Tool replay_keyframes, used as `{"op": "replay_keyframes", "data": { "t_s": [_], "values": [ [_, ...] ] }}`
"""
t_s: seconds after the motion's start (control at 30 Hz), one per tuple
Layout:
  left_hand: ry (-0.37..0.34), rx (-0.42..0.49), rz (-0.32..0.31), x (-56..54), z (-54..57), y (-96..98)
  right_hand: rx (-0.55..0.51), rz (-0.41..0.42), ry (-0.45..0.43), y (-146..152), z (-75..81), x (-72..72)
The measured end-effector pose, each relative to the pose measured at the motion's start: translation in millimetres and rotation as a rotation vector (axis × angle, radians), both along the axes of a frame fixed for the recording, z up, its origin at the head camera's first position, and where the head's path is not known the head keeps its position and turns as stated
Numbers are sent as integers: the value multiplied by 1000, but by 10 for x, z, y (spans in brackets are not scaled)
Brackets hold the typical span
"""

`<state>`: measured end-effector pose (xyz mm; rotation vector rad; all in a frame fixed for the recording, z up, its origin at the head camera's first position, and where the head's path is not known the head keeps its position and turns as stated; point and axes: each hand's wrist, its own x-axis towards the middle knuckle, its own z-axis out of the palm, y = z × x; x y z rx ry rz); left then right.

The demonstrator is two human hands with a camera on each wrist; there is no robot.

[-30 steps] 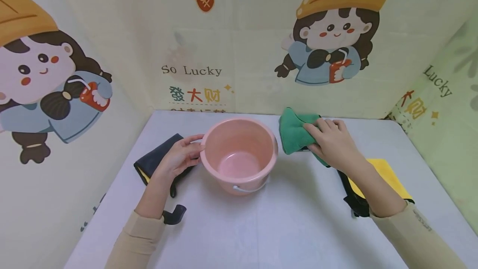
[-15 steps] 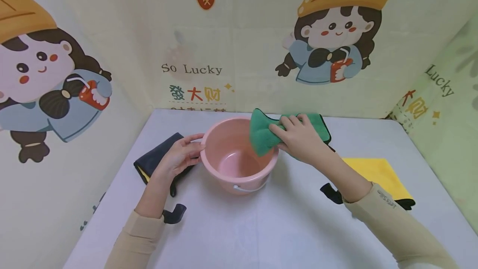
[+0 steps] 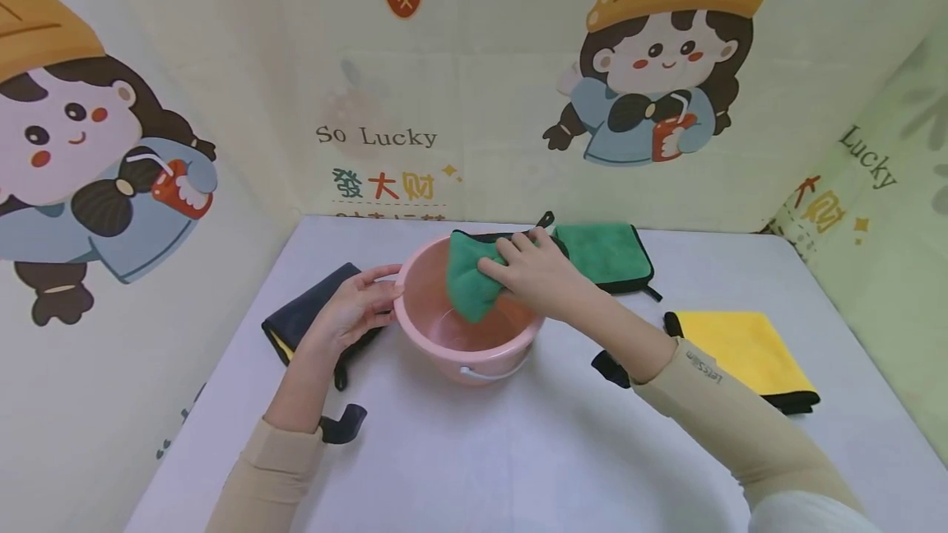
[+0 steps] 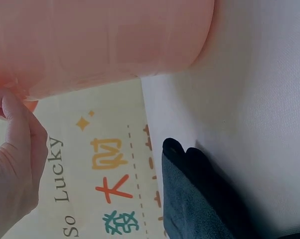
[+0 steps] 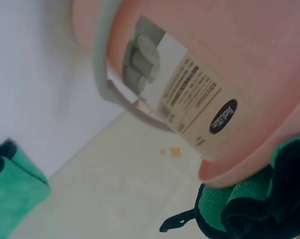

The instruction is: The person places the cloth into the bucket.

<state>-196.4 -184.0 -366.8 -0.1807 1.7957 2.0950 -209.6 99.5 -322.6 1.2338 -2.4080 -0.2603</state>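
A pink bucket (image 3: 474, 364) with a pale handle stands upright in the middle of the white table. My left hand (image 3: 355, 311) grips its left rim; in the left wrist view the curled fingers (image 4: 20, 124) show at the edge of the bucket wall. With my right hand (image 3: 544, 278) I hold a bunched green cloth (image 3: 470, 278) with black edging over the bucket's mouth, part of it inside the rim. The right wrist view shows the cloth (image 5: 239, 209) beside the rim, its black loop hanging out, and a printed label (image 5: 190, 94) on the bucket.
A second green cloth (image 3: 611, 257) lies folded behind the bucket to the right. A folded yellow cloth (image 3: 748, 352) is at the right, and a dark navy cloth (image 3: 314, 303) with yellow inside at the left. A patterned curtain (image 3: 489, 105) hangs behind the table (image 3: 474, 459).
My right hand has carried the green cloth leftward from beside the bucket to over its mouth, uncovering the other green cloth. The left hand has stayed on the rim.
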Motion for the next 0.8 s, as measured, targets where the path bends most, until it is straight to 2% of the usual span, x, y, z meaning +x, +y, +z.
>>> {"op": "replay_keyframes", "data": {
  "t_s": [0.13,0.27,0.53,0.8],
  "values": [
    [2,18,-6,5,7,-9,58,3,-8,-103,-1,-24],
    [2,21,-10,4,11,-6,118,-1,-60,-183,-14,-50],
    [5,16,-6,6,14,-14,136,20,-109,-324,-93,-101],
    [11,21,-7,9,12,-13,191,29,-211,-438,-219,-116]
  ]
}}
